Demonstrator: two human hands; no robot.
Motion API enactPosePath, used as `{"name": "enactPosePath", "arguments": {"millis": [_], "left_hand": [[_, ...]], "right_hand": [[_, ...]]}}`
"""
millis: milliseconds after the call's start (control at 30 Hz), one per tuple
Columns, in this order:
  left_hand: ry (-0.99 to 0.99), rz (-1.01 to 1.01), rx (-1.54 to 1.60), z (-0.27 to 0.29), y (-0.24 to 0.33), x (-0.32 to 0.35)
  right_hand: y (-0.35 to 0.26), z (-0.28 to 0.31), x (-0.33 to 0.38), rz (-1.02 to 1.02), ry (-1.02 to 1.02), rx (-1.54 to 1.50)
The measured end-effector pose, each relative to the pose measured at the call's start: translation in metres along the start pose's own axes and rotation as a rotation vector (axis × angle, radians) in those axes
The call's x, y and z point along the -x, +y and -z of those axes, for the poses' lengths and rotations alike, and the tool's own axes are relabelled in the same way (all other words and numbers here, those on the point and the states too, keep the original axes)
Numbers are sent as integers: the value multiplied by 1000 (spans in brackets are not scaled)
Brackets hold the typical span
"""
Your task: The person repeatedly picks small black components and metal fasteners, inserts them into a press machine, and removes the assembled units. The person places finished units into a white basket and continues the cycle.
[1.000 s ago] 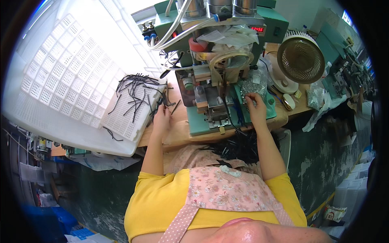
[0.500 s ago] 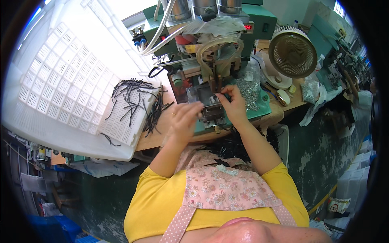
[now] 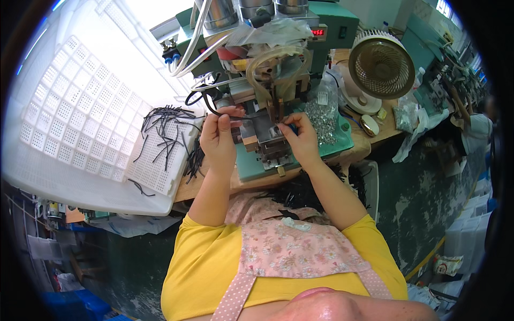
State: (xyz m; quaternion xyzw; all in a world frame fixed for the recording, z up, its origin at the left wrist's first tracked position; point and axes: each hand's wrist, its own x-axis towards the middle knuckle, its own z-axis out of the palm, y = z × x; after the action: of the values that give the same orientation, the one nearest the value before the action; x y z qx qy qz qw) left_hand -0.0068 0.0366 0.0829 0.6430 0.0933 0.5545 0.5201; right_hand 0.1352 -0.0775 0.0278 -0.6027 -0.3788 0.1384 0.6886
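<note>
A green bench machine point(image 3: 276, 115) with metal tooling stands in front of me. At its left side, my left hand point(image 3: 218, 140) is closed in a pinch. A thin black strip point(image 3: 242, 118) runs from those fingers toward the metal block of the machine. On the other side, my right hand point(image 3: 302, 140) has thumb and fingertips pinched together right at the tooling, below the upright brass-coloured jaws point(image 3: 276, 108). Whatever small thing lies between the right fingertips is mostly hidden.
Black strips point(image 3: 167, 125) lie in a white perforated tray point(image 3: 152, 176) at left, more beside it. A bag of small metal parts point(image 3: 324, 120) sits right of the machine, near a round fan point(image 3: 381, 69). Black pieces point(image 3: 300, 191) fill a bin below the bench edge.
My left hand has moved left and up, from in front of the machine to its left side, its fingers now pinched. My right hand stays at the tooling. The view has shifted slightly.
</note>
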Motion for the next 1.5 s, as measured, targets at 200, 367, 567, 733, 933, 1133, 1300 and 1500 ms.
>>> {"name": "enactPosePath", "arguments": {"millis": [200, 367, 567, 733, 933, 1133, 1300, 1500], "left_hand": [[-109, -122, -275, -6, -5, 25], [-417, -639, -499, -34, -28, 50], [-412, -746, -539, -33, -42, 52], [-429, -740, -489, -35, -44, 51], [-432, -719, -483, -43, -48, 50], [-375, -766, -498, -47, -49, 48], [-361, -743, -540, -46, -49, 52], [-365, -743, -487, -45, -52, 50]], "right_hand": [[-7, 3, -3, 89, -8, 213], [-5, 38, -6, 475, 95, 681], [51, 129, 4, 291, 612, 576], [110, 143, 7, 170, 784, 426], [116, 148, -3, 140, 842, 459], [75, 154, -15, 356, 493, 840], [58, 163, -11, 109, 99, 715], [86, 156, 13, 191, -62, 1114]]}}
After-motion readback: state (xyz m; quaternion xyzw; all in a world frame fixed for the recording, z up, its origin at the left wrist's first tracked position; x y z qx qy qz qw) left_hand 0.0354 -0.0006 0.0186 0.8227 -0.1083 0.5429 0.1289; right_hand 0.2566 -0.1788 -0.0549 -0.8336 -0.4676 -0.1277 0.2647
